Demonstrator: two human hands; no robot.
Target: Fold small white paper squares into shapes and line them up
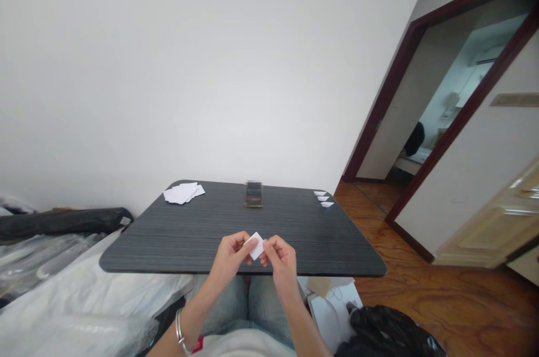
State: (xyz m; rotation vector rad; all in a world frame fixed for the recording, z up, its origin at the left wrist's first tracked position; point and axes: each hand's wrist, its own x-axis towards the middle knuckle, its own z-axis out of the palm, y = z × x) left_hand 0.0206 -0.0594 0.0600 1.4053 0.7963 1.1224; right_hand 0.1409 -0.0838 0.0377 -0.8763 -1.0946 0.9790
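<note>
A small folded piece of white paper (255,246) is held up over the front edge of the dark table (168,245), turned with one corner upward. My left hand (233,253) pinches it from the left, thumb across its face. From the right, my right hand (280,256) grips its side corner between thumb and fingers. At the table's back left lies a loose stack of white paper sheets (183,193). Three small folded white papers (323,198) sit in a row near the back right corner.
A phone-like dark rectangle (253,194) lies at the back middle of the table, against the white wall. Plastic-wrapped goods (76,295) and a black roll (63,223) are at left. A white box (332,312) and black plastic bag (391,332) stand on the floor at right.
</note>
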